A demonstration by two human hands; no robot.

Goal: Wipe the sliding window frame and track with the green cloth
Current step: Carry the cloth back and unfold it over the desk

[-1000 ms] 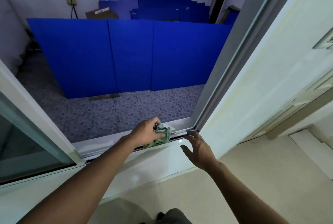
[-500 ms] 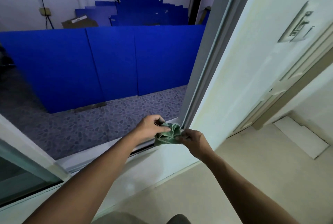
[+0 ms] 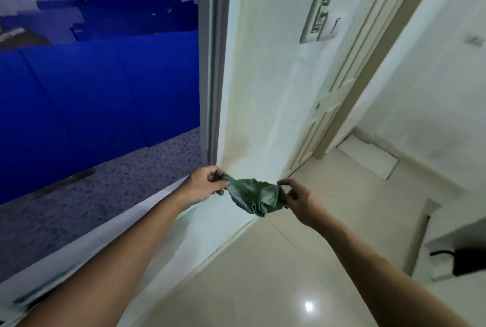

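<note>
- The green cloth (image 3: 253,196) hangs bunched between both hands, in the air near the lower right corner of the window opening, clear of the frame.
- The left hand (image 3: 203,185) pinches the cloth's left edge between thumb and fingers, just in front of the foot of the grey upright window frame (image 3: 214,63).
- The right hand (image 3: 297,199) grips the cloth's right side, fingers curled into the folds.
- The bottom sill and track (image 3: 147,208) run down to the left under the left forearm.
- Far beyond the opening stand blue panels (image 3: 105,89) on a pebbled floor (image 3: 92,203).
- A wall switch plate (image 3: 319,14) sits on the white wall to the right.
</note>
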